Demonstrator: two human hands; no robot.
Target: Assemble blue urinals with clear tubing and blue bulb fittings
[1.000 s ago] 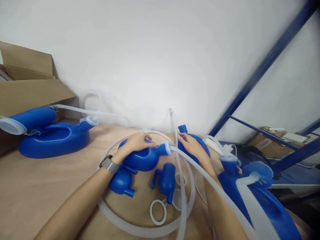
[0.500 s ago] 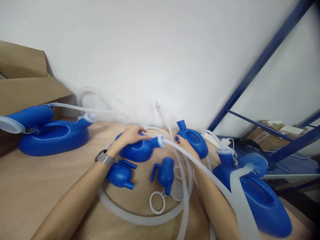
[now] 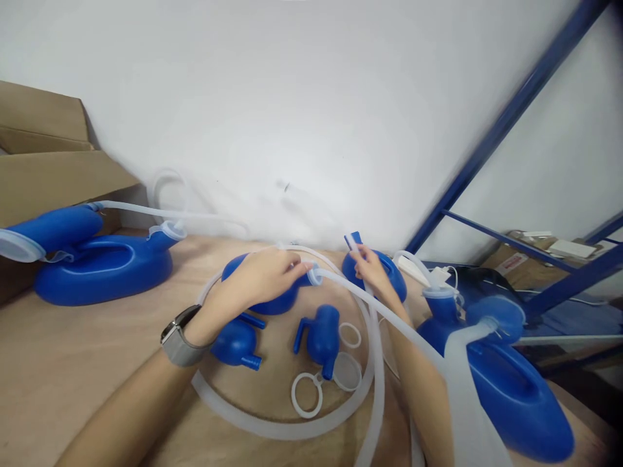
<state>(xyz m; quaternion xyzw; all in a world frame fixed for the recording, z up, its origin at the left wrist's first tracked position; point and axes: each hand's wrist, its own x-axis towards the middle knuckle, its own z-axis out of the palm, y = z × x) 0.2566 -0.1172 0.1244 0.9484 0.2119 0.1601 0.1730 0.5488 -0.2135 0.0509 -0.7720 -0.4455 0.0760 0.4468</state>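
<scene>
Frame centre: my left hand [image 3: 272, 275] touches blue bottle [image 3: 276, 303], grip undetermined | Right of centre: my right hand [image 3: 372, 267] pinches pale hose [image 3: 378, 363].

No word, brand, number or sign could be read with certainty. To the right of the slanting blue post [image 3: 511, 120], the side of a cardboard box [image 3: 524, 275] bore a pale label [image 3: 512, 262] with reddish marks, and whatever was printed there was too small and blurred to make out.
</scene>
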